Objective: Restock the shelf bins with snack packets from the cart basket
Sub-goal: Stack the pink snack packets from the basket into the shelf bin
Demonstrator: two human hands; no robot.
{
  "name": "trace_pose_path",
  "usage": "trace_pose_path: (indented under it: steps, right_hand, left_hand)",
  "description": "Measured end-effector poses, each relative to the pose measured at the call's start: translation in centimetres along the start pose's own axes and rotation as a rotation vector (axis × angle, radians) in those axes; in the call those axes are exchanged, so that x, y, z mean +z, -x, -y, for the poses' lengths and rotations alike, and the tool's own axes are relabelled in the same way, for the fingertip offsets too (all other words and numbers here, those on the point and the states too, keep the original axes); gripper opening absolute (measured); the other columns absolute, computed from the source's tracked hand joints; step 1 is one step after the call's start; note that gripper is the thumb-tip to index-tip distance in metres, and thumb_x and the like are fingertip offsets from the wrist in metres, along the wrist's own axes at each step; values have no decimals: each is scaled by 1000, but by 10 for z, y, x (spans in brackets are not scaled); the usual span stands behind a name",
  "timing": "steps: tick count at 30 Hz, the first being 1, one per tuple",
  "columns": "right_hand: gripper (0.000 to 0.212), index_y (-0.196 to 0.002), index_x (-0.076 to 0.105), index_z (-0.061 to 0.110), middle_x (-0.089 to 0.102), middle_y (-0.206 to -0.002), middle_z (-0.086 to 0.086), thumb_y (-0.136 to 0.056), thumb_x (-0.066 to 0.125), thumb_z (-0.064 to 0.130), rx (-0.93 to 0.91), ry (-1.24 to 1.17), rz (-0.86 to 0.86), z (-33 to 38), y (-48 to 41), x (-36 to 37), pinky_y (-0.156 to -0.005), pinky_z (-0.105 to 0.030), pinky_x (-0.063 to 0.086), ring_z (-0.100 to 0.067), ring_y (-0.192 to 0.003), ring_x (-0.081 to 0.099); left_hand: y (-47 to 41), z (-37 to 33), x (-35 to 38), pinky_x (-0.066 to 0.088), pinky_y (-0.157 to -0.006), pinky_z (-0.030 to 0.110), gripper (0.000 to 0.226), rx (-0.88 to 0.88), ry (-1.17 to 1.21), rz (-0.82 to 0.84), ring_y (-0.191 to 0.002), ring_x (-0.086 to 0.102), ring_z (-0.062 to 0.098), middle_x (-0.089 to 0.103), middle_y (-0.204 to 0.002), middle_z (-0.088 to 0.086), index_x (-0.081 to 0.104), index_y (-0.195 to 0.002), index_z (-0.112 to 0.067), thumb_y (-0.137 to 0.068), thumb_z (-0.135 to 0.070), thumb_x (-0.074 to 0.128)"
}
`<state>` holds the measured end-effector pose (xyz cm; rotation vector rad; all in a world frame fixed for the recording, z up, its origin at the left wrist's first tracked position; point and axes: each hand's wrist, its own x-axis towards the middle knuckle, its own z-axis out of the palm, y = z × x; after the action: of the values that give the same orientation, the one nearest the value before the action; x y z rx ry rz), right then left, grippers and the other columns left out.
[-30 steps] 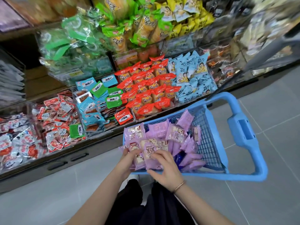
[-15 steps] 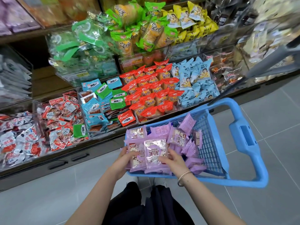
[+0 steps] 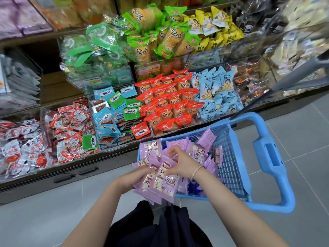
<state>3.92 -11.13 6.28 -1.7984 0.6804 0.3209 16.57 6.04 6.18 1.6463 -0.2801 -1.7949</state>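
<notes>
Snack packets (image 3: 160,182), purple, stacked over the near-left corner of the cart basket (image 3: 267,205): left hand (image 3: 135,177) clamps the stack from beneath, right hand (image 3: 179,163) pinches its top. Squaring edges before lifting should stop wrappers sliding out.

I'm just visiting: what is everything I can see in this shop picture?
basket: one, blue, beside the shelves
purple packets: many, purple, piled in the basket, some lifted
orange-red packets: many, orange-red, lower bin ahead
light-blue packets: many, light blue, bin right of those
green-and-orange packets: many, green and orange, upper shelf
red-and-white packets: many, red and white, lower left bin
bracelet: one, gold, right wrist
left grip: one, bare hand, holds lifted packets
right grip: one, bare hand, fingers curled among packets
</notes>
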Motion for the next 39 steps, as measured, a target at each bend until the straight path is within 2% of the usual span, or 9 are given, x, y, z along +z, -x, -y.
trace_pose_path:
  steps: [4, 10, 15, 20, 23, 25, 28, 32, 39]
  right_hand:
    - [60, -102, 43, 28, 48, -101, 14, -60, 85, 28, -54, -1, -80, -6, 1, 16, -69, -9, 38, -5, -93, 50]
    - [44, -93, 47, 28, 55, -101, 4, -67, 81, 28, -77, -113, -137, -22, -3, 35, -73, -4, 41, -3, -89, 52]
    - [22, -101, 60, 9, 63, -100, -14, -84, 65, 22, 403, -650, -381, -62, -12, 22, -93, -40, 50, -20, -84, 58]
    - [30, -119, 55, 7, 57, -90, -10, -93, 54, 23, 770, -1251, -498, -106, -33, 7, -98, -30, 46, -15, -69, 52]
    - [32, -79, 54, 13, 46, -68, -7, -97, 45, 37, 814, -1355, -465, -116, -50, 3, -66, -24, 56, -14, -51, 42]
    - [31, -89, 63, 15, 43, -58, -2, -94, 49, 43, 856, -1428, -460, -121, -60, 2, -70, -26, 58, -12, -39, 39]
    - [32, -89, 63, 18, 44, -46, -2, -91, 51, 47, 881, -1471, -470, -123, -68, 1, -42, -20, 50, -7, -28, 39]
    - [38, -74, 55, 10, 44, -37, 2, -92, 52, 42, 905, -1507, -532, -123, -67, -1, -63, -18, 52, -7, -39, 45]
    - [31, -68, 40, 12, 36, -58, -6, -97, 46, 20, 777, -1600, -606, -110, -33, -8, -72, -36, 59, -13, -66, 51]
  left_hand:
    - [-1, 2, 14, 23, -118, 42, 112, -12, -208, -5, -142, 28, 19, 27, -156, -2, 20, -152, -22, -61, -70, 66]
    - [-9, 9, 21, 38, -106, 31, 83, 10, -151, -81, -126, 48, 12, 49, -139, -5, 33, -144, -20, -74, -32, 75]
    - [-7, 29, 12, 48, -80, 18, 61, 39, 41, -254, -101, 65, 6, 66, -115, -8, 43, -132, -20, -80, -20, 76]
    - [4, 54, 2, 49, -83, 28, 77, 13, 191, -453, -101, 64, 14, 65, -115, -3, 46, -126, -21, -59, -38, 79]
    - [11, 69, 2, 48, -78, 25, 79, -10, 235, -514, -100, 64, 13, 65, -115, -3, 46, -127, -20, -57, -39, 77]
    - [15, 78, 4, 49, -89, 33, 79, -34, 248, -540, -104, 63, 17, 64, -117, 0, 45, -128, -19, -58, -39, 77]
    - [18, 88, 8, 49, -89, 34, 75, -50, 279, -592, -102, 64, 17, 65, -115, 1, 47, -126, -18, -60, -38, 76]
    - [15, 93, 15, 49, -62, 17, 55, -68, 380, -652, -82, 69, 9, 69, -103, 0, 49, -122, -14, -76, -21, 79]
    - [17, 84, 14, 51, -81, 32, 72, -9, 437, -589, -96, 69, 23, 70, -110, 7, 52, -124, -13, -60, -32, 80]
